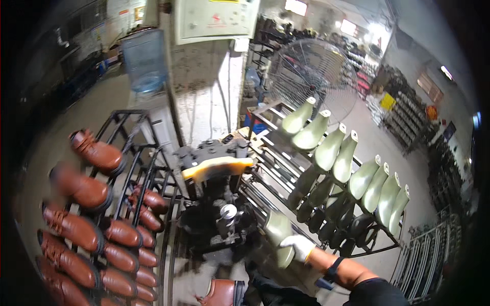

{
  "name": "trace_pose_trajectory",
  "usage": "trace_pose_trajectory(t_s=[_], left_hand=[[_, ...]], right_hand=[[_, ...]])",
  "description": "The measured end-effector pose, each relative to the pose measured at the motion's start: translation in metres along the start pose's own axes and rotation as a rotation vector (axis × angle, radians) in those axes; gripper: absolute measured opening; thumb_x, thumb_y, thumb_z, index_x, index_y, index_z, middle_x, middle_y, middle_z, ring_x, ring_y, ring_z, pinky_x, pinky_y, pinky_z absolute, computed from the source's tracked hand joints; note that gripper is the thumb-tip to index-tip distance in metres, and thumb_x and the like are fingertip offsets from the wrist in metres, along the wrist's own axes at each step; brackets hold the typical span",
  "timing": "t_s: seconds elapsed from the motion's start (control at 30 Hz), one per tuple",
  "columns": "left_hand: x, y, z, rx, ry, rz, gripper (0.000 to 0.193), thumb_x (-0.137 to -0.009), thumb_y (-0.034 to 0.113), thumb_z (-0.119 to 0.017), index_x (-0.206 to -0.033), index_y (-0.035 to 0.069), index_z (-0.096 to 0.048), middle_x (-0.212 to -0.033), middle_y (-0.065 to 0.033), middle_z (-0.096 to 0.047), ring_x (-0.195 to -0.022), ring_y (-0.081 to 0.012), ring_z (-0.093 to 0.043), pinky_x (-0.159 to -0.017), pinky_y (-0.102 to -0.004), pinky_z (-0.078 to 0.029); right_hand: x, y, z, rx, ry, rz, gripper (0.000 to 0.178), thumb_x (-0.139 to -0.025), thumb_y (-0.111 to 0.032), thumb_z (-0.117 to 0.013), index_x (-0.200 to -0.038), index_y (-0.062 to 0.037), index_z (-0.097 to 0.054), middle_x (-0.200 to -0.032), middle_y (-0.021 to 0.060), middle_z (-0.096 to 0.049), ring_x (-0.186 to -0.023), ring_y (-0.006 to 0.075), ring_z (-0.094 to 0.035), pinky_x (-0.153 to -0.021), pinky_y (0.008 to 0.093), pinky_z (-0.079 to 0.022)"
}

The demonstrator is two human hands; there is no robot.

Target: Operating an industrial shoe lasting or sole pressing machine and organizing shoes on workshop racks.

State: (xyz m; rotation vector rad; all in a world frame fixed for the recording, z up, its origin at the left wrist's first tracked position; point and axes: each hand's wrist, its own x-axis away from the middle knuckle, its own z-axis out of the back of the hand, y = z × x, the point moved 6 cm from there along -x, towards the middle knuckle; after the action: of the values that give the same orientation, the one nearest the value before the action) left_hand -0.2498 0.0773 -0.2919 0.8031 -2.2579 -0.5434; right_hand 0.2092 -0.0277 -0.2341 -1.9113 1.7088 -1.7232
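My right hand, in a white glove, comes in from the lower right and is closed around a pale green shoe last. The fingers cover part of the last, which is held between the black machine and the rack on the right. A brown leather shoe shows at the lower edge, near my dark-clothed legs; what supports it is cut off. My left hand is not in view.
A black rack with several brown lace-up shoes stands at left. More green lasts line the metal rack at right, with dark ones below. Behind are a caged fan, a water dispenser and a wall-mounted cabinet.
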Motion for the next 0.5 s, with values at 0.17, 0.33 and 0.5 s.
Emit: trace_pose_trajectory(t_s=[0.17,0.33,0.5], left_hand=[[-0.012,-0.012,-0.035,-0.200,0.076,0.186,0.052,-0.114,0.040,-0.038,-0.150,0.005,-0.052,-0.115,-0.0109,-0.065,-0.099,-0.0296,-0.062,-0.090,-0.0393,-0.055],[-0.001,-0.020,-0.067,-0.349,0.137,0.344,0.051,-0.115,0.037,-0.036,-0.147,0.003,-0.054,-0.106,-0.0109,-0.067,-0.091,-0.0284,-0.064,-0.086,-0.0375,-0.056],[0.025,-0.030,-0.087,-0.444,0.207,0.427,0.049,-0.116,0.035,-0.034,-0.145,0.001,-0.055,-0.097,-0.0109,-0.070,-0.082,-0.0272,-0.065,-0.083,-0.0357,-0.057]], right_hand=[[-0.064,0.024,0.018,-0.428,-0.065,-0.185,0.051,-0.086,-0.015,-0.075,-0.134,-0.0021,-0.064,-0.120,0.0170,-0.073,-0.106,0.0354,-0.072,-0.098,0.0517,-0.058],[-0.162,-0.047,0.055,-0.741,-0.094,0.085,0.052,-0.088,-0.007,-0.059,-0.139,0.0031,-0.054,-0.120,0.0220,-0.068,-0.111,0.0413,-0.068,-0.101,0.0645,-0.057],[-0.247,-0.090,0.072,-1.131,0.081,0.297,0.014,-0.092,-0.003,-0.069,-0.103,-0.0114,-0.069,-0.098,0.0037,-0.072,-0.095,0.0208,-0.071,-0.096,0.0521,-0.059]])
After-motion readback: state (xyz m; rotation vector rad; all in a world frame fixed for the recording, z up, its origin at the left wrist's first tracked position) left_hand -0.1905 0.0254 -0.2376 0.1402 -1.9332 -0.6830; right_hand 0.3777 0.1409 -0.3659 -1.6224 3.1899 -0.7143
